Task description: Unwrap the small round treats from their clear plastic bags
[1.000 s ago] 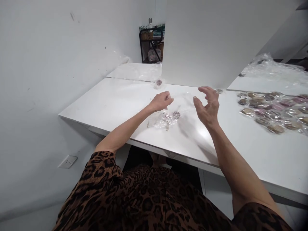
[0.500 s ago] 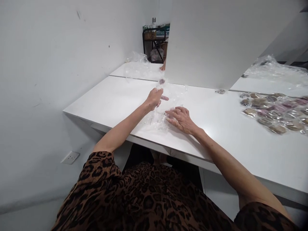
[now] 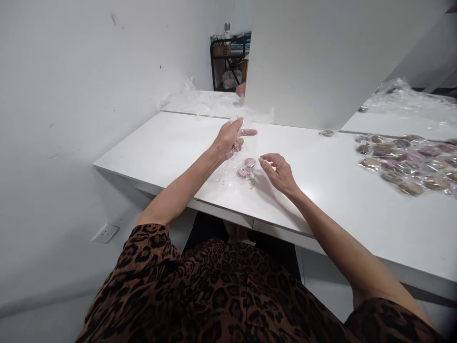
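Observation:
Crumpled clear plastic wrap is gripped in my left hand (image 3: 230,138), its index finger stretched out to the right. Below that hand, several small round pink pieces (image 3: 246,167) lie in clear plastic wrap (image 3: 228,178) on the white table (image 3: 143,147). What the pieces are made of I cannot make out. Just to their right is my right hand (image 3: 278,174), raised off the tabletop with its fingers bent and the thumb near the index fingertip. I see nothing held in it.
At the right lies a spread of clear-wrapped round brown and pink pieces (image 3: 410,162). One small wrapped piece (image 3: 326,134) sits by a tall white panel (image 3: 303,62). Loose clear plastic (image 3: 191,97) rests against the left wall (image 3: 89,95). Behind stands a black rack (image 3: 228,57).
My right hand has drawn back to the right and lifted, uncovering the pink pieces. My left hand has moved slightly up and away with the plastic.

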`<state>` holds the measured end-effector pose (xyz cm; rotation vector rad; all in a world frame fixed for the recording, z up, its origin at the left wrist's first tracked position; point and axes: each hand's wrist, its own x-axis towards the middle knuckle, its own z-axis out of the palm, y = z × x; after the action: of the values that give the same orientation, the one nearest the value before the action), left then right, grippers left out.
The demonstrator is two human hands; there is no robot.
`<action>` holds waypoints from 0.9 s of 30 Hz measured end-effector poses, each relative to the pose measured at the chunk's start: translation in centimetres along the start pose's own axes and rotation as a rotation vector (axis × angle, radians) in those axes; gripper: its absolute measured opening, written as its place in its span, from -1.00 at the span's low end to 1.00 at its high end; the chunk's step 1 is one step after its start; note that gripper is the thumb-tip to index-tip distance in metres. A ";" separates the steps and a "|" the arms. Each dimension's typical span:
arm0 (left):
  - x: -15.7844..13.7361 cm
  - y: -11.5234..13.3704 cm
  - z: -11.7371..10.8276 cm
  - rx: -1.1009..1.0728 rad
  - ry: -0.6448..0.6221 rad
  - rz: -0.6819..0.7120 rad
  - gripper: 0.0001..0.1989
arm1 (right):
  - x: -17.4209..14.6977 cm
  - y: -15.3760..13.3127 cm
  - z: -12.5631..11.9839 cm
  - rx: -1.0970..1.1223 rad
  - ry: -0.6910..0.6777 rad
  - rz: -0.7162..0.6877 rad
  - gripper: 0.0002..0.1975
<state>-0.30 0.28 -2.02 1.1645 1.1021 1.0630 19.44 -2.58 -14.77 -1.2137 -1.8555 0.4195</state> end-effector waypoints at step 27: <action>-1.0 2.2 -3.2 -0.225 0.082 -0.031 -0.75 | 0.8 -1.8 3.2 -0.370 -0.413 -0.268 -0.46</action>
<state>-3.73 0.00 0.02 0.9295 1.0308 1.1861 15.72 -2.21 -15.03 -1.1492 -2.4998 0.1890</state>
